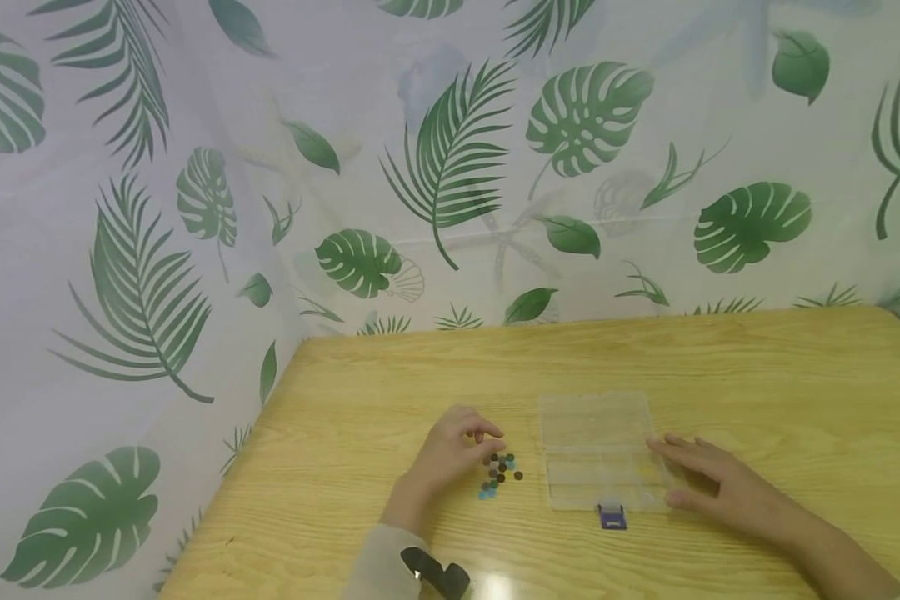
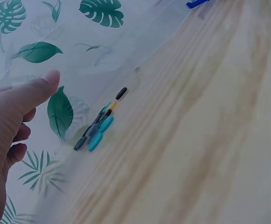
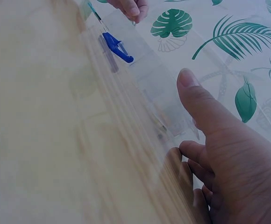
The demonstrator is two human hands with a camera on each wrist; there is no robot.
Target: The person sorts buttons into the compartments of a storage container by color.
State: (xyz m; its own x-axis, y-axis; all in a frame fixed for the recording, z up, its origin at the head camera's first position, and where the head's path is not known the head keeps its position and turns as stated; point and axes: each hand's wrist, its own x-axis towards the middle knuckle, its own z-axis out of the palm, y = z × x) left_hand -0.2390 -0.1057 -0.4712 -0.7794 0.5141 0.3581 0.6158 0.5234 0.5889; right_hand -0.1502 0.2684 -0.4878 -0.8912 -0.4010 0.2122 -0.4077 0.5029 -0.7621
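Beside a small pile of flat, round, button-like pieces (image 1: 502, 477) is my left hand (image 1: 453, 450), its fingers loosely bent and thumb near the index finger. I see nothing held between them. The pieces are black, brown, green and blue; the left wrist view shows these discs (image 2: 96, 132) nearly edge-on, beyond my thumb (image 2: 32, 95). A clear plastic compartment box (image 1: 600, 481) with a blue latch (image 1: 612, 517) at its front lies right of the pile. My right hand (image 1: 727, 487) rests its extended fingers at the box's right edge. I cannot tell whether its lid is raised.
The light wood-grain table (image 1: 390, 383) extends around the box and pieces. Behind and to the left hangs a white cover with green leaf prints (image 1: 450, 167). A black band (image 1: 435, 575) sits on my left sleeve.
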